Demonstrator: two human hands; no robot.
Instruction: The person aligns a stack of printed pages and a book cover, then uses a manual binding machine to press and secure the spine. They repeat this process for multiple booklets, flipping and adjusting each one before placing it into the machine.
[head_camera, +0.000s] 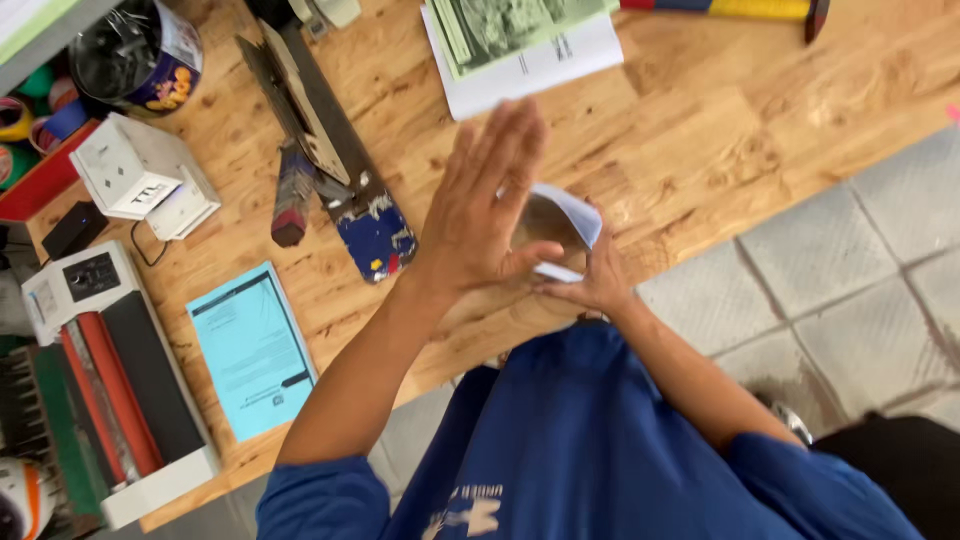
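A: How is the paper held?
B: It is pinched and curled in the right hand.
A: And the left hand?
B: Its fingers are spread flat against the paper, just left of the right hand.

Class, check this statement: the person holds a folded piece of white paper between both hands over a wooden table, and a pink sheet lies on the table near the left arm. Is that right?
Not quite. The head view shows the sheet near the left arm is light blue, not pink. The rest holds: the left hand and right hand hold a folded piece of white paper over the wooden table.
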